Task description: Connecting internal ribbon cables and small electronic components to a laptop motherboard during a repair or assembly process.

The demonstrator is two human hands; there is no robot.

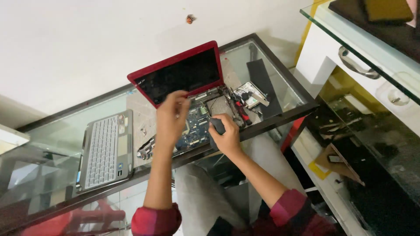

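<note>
Small red-lidded laptop (183,74) sits opened up on the dark-framed glass table (280,94), glossy black screen tilted back, base stripped — bare blue circuit board (197,126) exposed, flat and studded with parts. Left hand (171,116) hovers over the board near the hinge edge, fingers curled downward, pinched loosely; cannot tell if it grips anything. Right hand (225,135) is closed around a dark matte rounded-rectangular part (217,126), pressing it at the board's right edge. Just right of that lies a red-and-black-handled screwdriver (242,112) and a shiny metal drive (250,94), beside a flat black panel (262,85). Detached silver keyboard deck (105,150), ribbed pale keys, lies well left.
</note>
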